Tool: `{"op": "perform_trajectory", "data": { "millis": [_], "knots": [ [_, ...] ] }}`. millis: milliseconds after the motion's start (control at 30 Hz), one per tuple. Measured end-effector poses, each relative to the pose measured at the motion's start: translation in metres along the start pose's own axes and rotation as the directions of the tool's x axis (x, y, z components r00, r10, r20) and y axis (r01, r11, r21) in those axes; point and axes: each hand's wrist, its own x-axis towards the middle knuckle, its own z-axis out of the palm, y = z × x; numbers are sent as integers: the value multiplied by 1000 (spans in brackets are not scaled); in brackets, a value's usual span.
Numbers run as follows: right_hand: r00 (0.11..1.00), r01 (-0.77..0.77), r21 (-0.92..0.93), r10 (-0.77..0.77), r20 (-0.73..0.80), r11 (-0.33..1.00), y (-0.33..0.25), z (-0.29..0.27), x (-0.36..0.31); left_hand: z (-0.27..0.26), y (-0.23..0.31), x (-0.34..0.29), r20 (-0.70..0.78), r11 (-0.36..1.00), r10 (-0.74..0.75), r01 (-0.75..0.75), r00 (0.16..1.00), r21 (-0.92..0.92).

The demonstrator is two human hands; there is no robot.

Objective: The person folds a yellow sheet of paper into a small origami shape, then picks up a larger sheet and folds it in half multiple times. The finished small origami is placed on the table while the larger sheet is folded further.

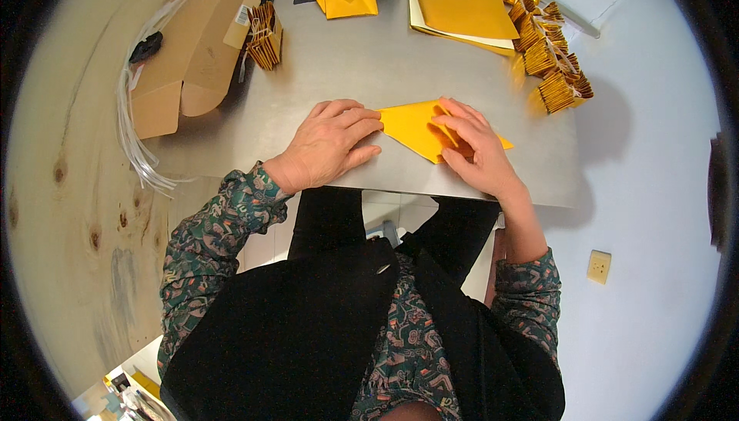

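A piece of folded gold paper (412, 128) lies on the grey table close to its front edge, with a pointed tip to the right. My left hand (331, 140) rests flat beside the paper, thumb apart from the fingers, its fingertips touching the left end. Curled over the right part is my right hand (479, 150), thumb and fingers closing on a raised flap of the fold. The fingers hide some of that flap.
Beyond my hands a folded gold paper boat shape (346, 1) stands on the table (339, 67). Gold sheets (462, 5) are stacked at the far right, beside tied gold bundles (556, 75). To the left are another bundle (265, 36), a cardboard box (200, 44) and white strips (127, 113).
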Motion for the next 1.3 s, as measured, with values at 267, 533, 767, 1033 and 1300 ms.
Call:
{"op": "perform_trajectory", "data": {
  "millis": [267,533,767,1033,1300],
  "knots": [
    [983,76,-36,-69,171,996,1,-13,-2,9,5,0,-19,989,66,-63,998,135],
    [987,157,-129,-150,65,979,-2,-9,-17,8,4,2,-33,995,61,-59,998,76],
    [988,152,-203,-155,-3,967,-11,-11,-31,14,4,6,-147,990,127,-117,981,74],
    [991,120,-229,-129,-25,966,-11,-21,-19,15,23,1,-117,991,132,-133,984,-1],
    [989,83,-366,-122,-87,927,-9,-21,14,22,69,-3,-78,998,38,-42,996,-51]
  ]
}}
